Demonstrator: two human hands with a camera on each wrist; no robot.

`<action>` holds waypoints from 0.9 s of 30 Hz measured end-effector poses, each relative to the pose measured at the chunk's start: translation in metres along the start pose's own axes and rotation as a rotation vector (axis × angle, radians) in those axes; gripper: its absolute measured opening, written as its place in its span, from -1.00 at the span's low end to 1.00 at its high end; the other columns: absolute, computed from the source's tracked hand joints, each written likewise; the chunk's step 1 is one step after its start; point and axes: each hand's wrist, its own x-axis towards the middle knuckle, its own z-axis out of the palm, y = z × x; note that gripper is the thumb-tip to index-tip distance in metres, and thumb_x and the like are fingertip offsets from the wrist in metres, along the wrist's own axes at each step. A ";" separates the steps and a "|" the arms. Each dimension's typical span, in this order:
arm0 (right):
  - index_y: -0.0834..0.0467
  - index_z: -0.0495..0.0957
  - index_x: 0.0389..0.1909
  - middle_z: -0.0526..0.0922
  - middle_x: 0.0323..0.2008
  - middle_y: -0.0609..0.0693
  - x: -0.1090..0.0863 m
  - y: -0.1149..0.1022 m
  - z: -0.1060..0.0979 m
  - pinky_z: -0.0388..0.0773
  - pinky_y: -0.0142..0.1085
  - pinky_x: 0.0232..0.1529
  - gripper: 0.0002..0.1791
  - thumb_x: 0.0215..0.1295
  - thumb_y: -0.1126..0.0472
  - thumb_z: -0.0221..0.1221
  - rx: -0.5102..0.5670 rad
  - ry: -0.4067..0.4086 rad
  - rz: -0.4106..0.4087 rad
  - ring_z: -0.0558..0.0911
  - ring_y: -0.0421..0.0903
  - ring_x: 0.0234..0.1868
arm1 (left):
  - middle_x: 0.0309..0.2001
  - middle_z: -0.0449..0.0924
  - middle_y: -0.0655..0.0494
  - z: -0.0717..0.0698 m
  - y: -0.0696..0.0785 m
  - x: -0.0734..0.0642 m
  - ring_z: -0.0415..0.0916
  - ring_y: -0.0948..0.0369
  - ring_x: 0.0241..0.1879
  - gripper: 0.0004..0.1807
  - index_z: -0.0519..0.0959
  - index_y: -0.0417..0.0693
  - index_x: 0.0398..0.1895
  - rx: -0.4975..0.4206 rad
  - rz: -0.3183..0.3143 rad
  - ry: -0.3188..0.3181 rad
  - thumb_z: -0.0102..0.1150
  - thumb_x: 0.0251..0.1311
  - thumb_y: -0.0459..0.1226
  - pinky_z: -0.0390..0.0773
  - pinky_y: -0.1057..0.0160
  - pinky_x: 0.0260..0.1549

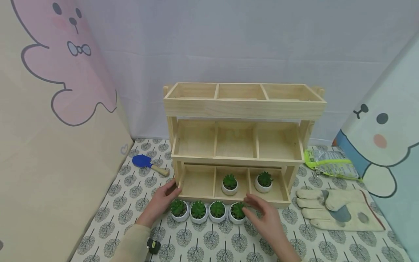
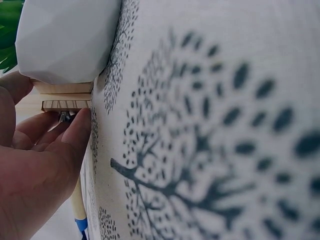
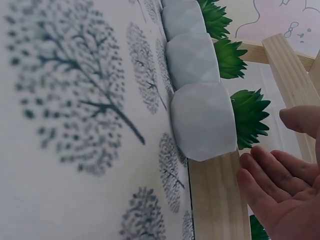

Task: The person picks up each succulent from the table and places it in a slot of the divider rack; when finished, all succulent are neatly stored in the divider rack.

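Observation:
A three-tier wooden planter shelf [image 1: 245,109] stands at the back, each tier split into three compartments. My left hand [image 1: 162,200] grips the lower left front corner of it; in the left wrist view, the fingers [image 2: 76,131] curl round the wooden end. Along the shelf's front foot runs a row of several white potted succulents [image 1: 198,211]. Beside the rightmost potted succulent [image 1: 237,213], my right hand [image 1: 263,218] has its thumb apart from the fingers and holds nothing, fingertips close to the lower tier's front board. Two more potted succulents sit in that tier, one in the middle compartment [image 1: 230,184], one in the right.
Left of the shelf lies a blue hand trowel [image 1: 148,164] with a wooden handle. To the right are a green-and-clear pouch [image 1: 332,163] and a pair of white work gloves [image 1: 340,210]. A tree-patterned cloth [image 1: 212,238] covers the table.

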 end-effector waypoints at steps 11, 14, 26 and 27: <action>0.13 0.65 0.22 0.72 0.12 -0.02 -0.016 0.008 0.000 0.58 -0.10 0.28 -0.49 0.26 0.16 0.50 0.054 -0.023 0.175 0.67 0.07 0.21 | 0.55 0.26 -0.14 0.000 0.001 0.000 0.27 -0.11 0.49 -0.23 0.19 -0.05 0.65 0.014 -0.001 0.003 0.20 0.51 -0.02 0.25 -0.06 0.47; 0.14 0.65 0.21 0.70 0.16 0.01 -0.018 0.011 0.002 0.57 -0.13 0.28 -0.48 0.25 0.17 0.50 0.057 -0.031 0.167 0.65 0.10 0.22 | 0.55 0.26 -0.14 0.000 0.001 -0.001 0.27 -0.11 0.49 -0.23 0.19 -0.05 0.65 0.013 0.001 0.003 0.20 0.51 -0.02 0.25 -0.06 0.47; 0.20 0.63 0.24 0.65 0.23 0.08 -0.020 0.016 0.008 0.57 -0.16 0.27 -0.39 0.17 0.16 0.55 0.069 -0.073 0.173 0.64 0.14 0.23 | 0.55 0.26 -0.10 0.000 0.001 -0.001 0.26 -0.10 0.49 -0.22 0.21 -0.01 0.64 0.010 -0.024 0.009 0.21 0.49 0.03 0.25 -0.09 0.47; 0.21 0.63 0.24 0.65 0.23 0.08 -0.019 0.016 0.008 0.58 -0.17 0.26 -0.38 0.17 0.14 0.55 0.060 -0.075 0.175 0.64 0.14 0.22 | 0.55 0.26 -0.11 0.000 0.001 -0.001 0.27 -0.10 0.49 -0.22 0.20 -0.01 0.65 0.009 -0.023 0.007 0.21 0.49 0.03 0.25 -0.09 0.47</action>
